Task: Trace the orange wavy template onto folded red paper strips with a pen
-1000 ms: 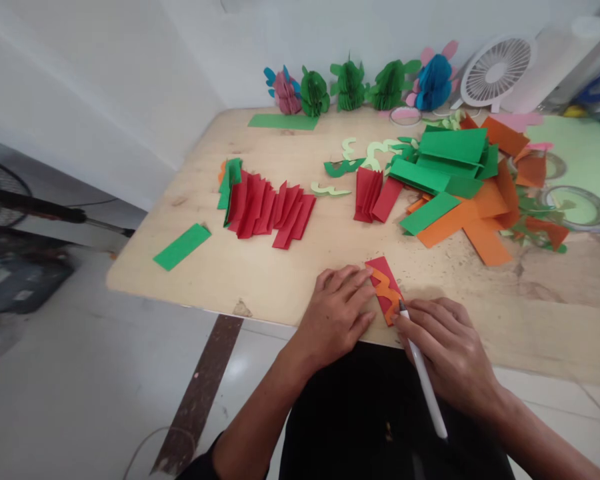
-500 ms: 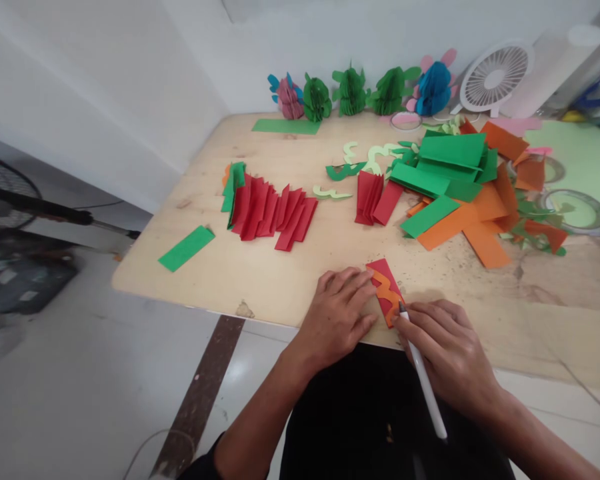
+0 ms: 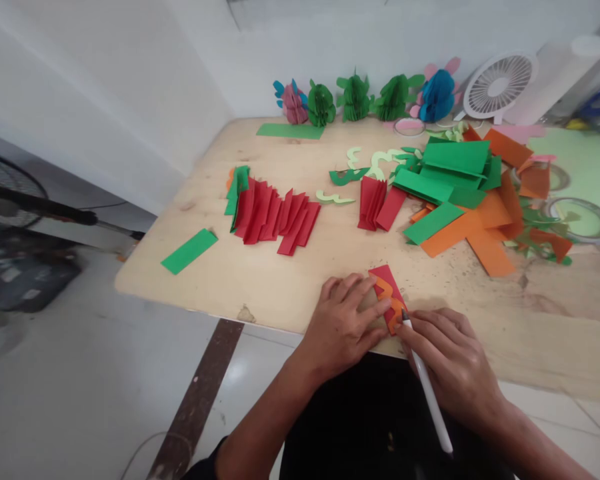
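Observation:
A red paper strip [image 3: 383,272] lies flat near the table's front edge, with a wavy orange paper cutout [image 3: 383,288] on top of it. My left hand [image 3: 341,327] rests palm down with its fingers spread. Its fingertips press on the cutout and the strip's left side. In my right hand [image 3: 453,360] is a white pen [image 3: 430,393] with a dark tip, held between thumb and fingers. The tip meets the right edge of the orange cutout, low on the strip.
Folded red strips [image 3: 273,217] stand left of centre, near a green strip [image 3: 189,251]. Green papers [image 3: 455,157] and orange papers [image 3: 490,230] pile up at right, beside a tape roll [image 3: 583,219]. Paper figures [image 3: 355,97] and a small white fan [image 3: 500,87] line the wall.
My left fingers have slid slightly right and down, onto the lower part of the orange cutout. The pen tip stays by the cutout's edge. The whole view has shifted a little.

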### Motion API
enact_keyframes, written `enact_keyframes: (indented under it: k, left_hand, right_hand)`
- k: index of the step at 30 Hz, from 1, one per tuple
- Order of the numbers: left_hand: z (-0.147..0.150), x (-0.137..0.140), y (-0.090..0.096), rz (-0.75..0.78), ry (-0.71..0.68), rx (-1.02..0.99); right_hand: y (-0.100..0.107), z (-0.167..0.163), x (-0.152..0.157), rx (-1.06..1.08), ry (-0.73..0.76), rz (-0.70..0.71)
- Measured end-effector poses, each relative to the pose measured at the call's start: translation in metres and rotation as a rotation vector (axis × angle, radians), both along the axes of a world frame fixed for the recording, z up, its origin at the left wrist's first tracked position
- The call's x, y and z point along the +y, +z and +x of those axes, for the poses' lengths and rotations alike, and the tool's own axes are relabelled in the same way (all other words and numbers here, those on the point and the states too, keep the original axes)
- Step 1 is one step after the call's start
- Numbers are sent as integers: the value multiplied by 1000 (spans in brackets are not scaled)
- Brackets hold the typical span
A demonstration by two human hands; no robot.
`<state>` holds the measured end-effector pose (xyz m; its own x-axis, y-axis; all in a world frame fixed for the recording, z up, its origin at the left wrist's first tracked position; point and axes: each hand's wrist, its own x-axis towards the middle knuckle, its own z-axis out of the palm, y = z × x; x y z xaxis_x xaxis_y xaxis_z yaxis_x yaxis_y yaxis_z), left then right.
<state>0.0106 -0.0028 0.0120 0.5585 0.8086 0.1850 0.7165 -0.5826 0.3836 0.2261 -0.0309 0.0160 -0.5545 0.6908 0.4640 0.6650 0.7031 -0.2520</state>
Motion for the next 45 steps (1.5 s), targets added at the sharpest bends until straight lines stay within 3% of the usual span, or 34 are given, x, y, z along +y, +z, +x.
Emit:
enact_keyframes:
  k: [17, 24, 31, 34, 45]
  left_hand:
    - [20, -7, 0, 73, 166, -90]
    - [20, -7, -4, 103, 181, -110]
    - [20, -5, 0, 79, 175, -111]
    - [19, -5, 1, 66, 180, -111]
    - [18, -5, -2, 79, 181, -151]
  right_hand:
    - [3, -2, -1, 11, -27, -67]
    - [18, -4, 12, 249, -119, -245]
    - [29, -21, 46, 480, -287, -605]
    - [23, -31, 61, 545, -374, -643]
    - [15, -42, 77, 508, -353, -718]
